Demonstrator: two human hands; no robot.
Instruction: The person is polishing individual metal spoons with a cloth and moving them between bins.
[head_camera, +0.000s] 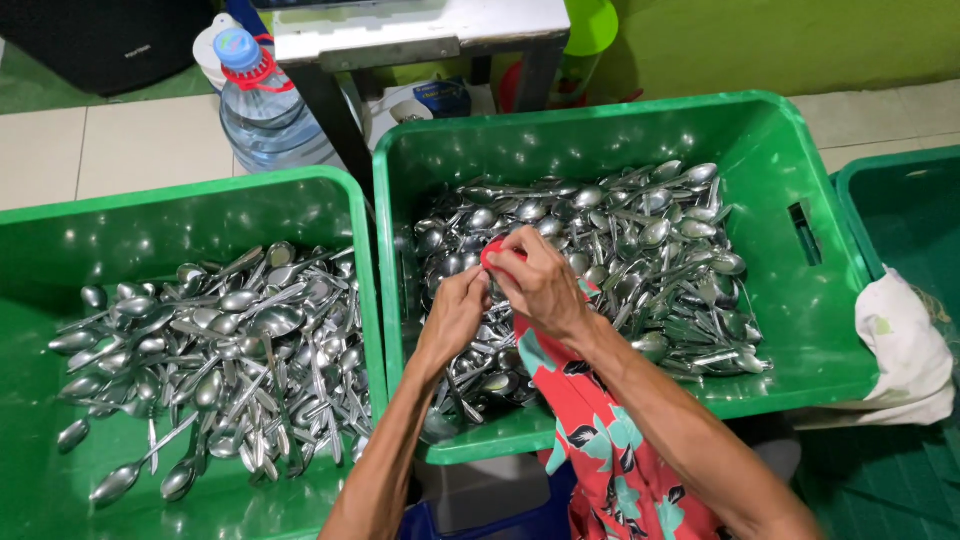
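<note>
Red floral cloth is gripped by our left hand and right hand above the middle crate; loose grip risks dropping its spoons.

Bare forearms, bare hands (no sleeves)

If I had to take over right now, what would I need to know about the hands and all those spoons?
Left hand: fingers closed around a spoon, over the middle crate.
Right hand: rubbing that spoon with a red flowered cloth that hangs down below the wrist.
Spoons: one heap in the middle crate under the hands, another heap in the left crate.
A white cloth lies over the right crate's rim.
Which heap is already wiped cannot be told.
</note>
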